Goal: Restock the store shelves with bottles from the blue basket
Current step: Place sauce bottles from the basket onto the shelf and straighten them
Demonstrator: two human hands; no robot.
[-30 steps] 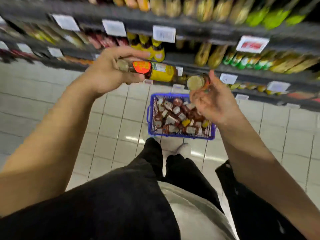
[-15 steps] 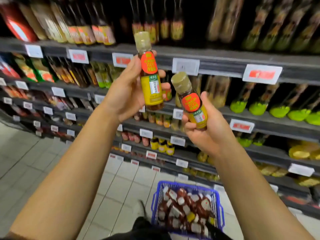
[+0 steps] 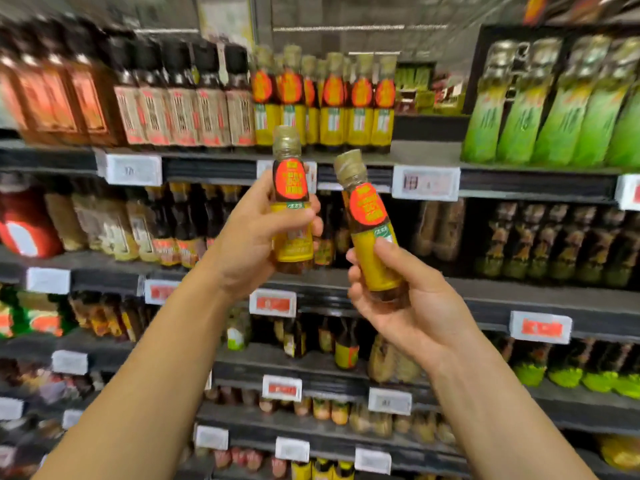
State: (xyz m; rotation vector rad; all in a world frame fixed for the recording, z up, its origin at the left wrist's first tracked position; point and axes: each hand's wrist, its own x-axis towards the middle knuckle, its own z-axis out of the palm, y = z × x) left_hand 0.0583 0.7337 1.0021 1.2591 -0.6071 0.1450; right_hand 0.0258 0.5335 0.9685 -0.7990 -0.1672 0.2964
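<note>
My left hand [image 3: 254, 237] grips a small upright bottle [image 3: 290, 188] with a gold cap, red oval sticker and yellow label. My right hand [image 3: 408, 299] holds a second bottle of the same kind [image 3: 369, 220], tilted a little to the left. Both are raised in front of the shelves. On the top shelf [image 3: 426, 155] stands a row of matching bottles [image 3: 325, 102] just above the two I hold. The blue basket is out of view.
Dark bottles with pale labels [image 3: 180, 109] stand left of the matching row, green-labelled bottles [image 3: 554, 112] to the right. A gap on the top shelf lies between the matching row and the green ones. Lower shelves hold several more bottles and price tags [image 3: 426, 183].
Both hands have risen with their bottles from beside the basket to shelf height. The view has tilted up, so the basket and floor have dropped out of sight.
</note>
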